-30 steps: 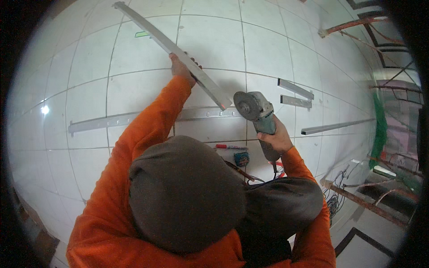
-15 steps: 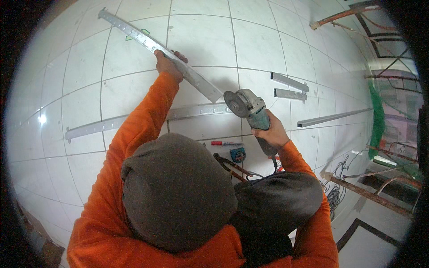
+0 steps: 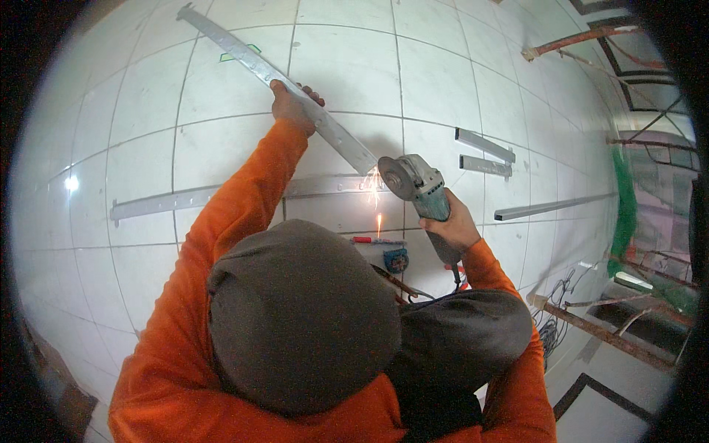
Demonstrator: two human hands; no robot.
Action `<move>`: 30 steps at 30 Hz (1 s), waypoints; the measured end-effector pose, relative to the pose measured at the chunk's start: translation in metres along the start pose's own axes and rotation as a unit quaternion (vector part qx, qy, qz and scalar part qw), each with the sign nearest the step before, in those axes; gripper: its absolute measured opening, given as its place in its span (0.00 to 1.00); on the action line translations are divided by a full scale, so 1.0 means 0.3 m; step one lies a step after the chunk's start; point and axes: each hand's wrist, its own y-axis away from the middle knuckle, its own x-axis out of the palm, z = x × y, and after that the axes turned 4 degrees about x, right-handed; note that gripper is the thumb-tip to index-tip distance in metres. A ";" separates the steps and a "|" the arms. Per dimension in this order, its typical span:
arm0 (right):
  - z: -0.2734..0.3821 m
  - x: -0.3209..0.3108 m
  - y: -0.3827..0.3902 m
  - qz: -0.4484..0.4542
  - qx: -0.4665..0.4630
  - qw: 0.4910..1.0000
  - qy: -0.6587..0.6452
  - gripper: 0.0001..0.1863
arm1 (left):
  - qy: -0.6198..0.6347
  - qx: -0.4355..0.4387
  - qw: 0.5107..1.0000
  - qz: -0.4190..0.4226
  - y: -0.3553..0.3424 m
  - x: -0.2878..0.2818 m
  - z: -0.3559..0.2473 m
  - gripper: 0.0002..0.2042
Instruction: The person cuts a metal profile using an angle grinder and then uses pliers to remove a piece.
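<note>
My left hand [image 3: 295, 109] is wrapped round a long metal bar [image 3: 244, 55], which slants from the far left down toward the middle. In my right hand [image 3: 454, 225] is an angle grinder [image 3: 422, 193], gripped by its body. The grinder's disc [image 3: 396, 178] meets the near end of the bar, and orange sparks [image 3: 374, 184] spray downward there. Beneath that end, a second long metal bar [image 3: 332, 185] lies across the tiles, partly hidden by my left arm.
A red marker [image 3: 369, 240] and a blue tape measure [image 3: 396, 260] lie near my knee. Two short metal pieces [image 3: 484, 145] and another bar [image 3: 550, 208] rest to the right. Rusty scaffold frames [image 3: 605, 332], a green net [image 3: 624, 210] and coiled cable [image 3: 552, 325] stand farther right.
Sparks have appeared where the disc meets the bar's end. The bar's end and the grinder are closer together. The whole view has shifted slightly.
</note>
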 end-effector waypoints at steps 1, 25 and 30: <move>-0.003 0.004 -0.001 -0.002 -0.009 1.000 -0.011 0.36 | -0.006 -0.007 1.000 0.001 0.001 -0.002 -0.004 0.27; 0.043 0.035 -0.003 0.011 0.018 0.992 -0.123 0.32 | 0.025 -0.049 0.998 -0.022 0.017 -0.005 0.001 0.29; 0.062 0.026 -0.008 0.008 0.001 0.993 -0.117 0.33 | 0.002 -0.048 0.999 0.004 0.016 -0.023 0.035 0.29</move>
